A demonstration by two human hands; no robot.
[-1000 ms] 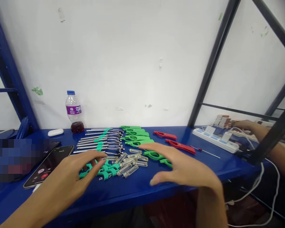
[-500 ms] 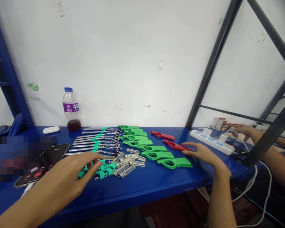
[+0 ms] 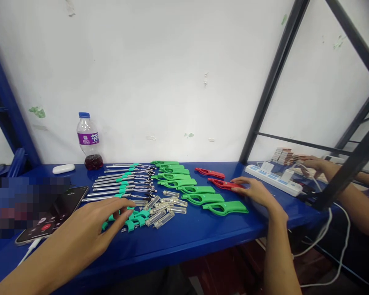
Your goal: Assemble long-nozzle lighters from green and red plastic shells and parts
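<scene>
"Where's the right hand now?"

"Over at the front red casing, touching its right end. Thumb's on the near side, fingertips on the far side; I can't tell from here whether they're clamped."

"And the left hand?"

"Over the teal pieces, thumb and fingers a little apart. Clear cartridges lie heaped just right of those."

"What about that other red casing?"

"Lying farther back, near the wall. The green casings run in a slanting row to the left of both, and the metal rods with their wires lie left of the row, all on the blue worktop."

"Anything around the edges?"

"A phone and a bottle on the left, a power strip on the right."
</scene>
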